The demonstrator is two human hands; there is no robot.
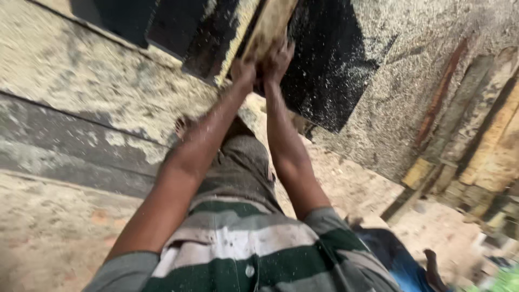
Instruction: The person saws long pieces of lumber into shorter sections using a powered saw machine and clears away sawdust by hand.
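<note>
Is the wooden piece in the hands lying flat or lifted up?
Lifted, it seems. Both the left hand and right hand grip the lower end of the wooden piece, which runs up out of view. Its far end cannot be seen.

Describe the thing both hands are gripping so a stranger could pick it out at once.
Start at the black sheet speckled with sawdust at the top of the view. Against its left edge, the left hand and right hand clasp a wooden plank. Unlike the dark boards beside it, it is pale tan and sawdust-coated.
</note>
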